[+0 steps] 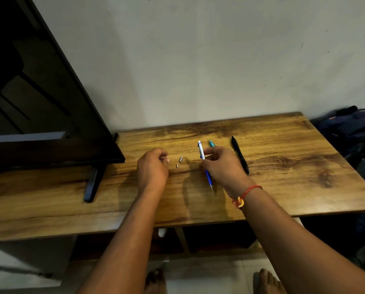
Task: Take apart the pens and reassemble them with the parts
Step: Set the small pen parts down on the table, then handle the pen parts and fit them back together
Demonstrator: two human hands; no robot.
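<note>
While your right hand (222, 164) pinches the blue-and-white pen (205, 164), long axis toward the worktop's (283, 187) far edge, two small metal parts (180, 161) lie between hands, nearer your curled left hand (153, 166), contents unclear.

The right hand (222, 166) holds a blue and white pen (205, 164) over the middle of the table (283, 187). The left hand (153, 167) is curled beside two tiny metal parts (179, 161). A black pen (240, 155) lies nearer the right edge.
</note>
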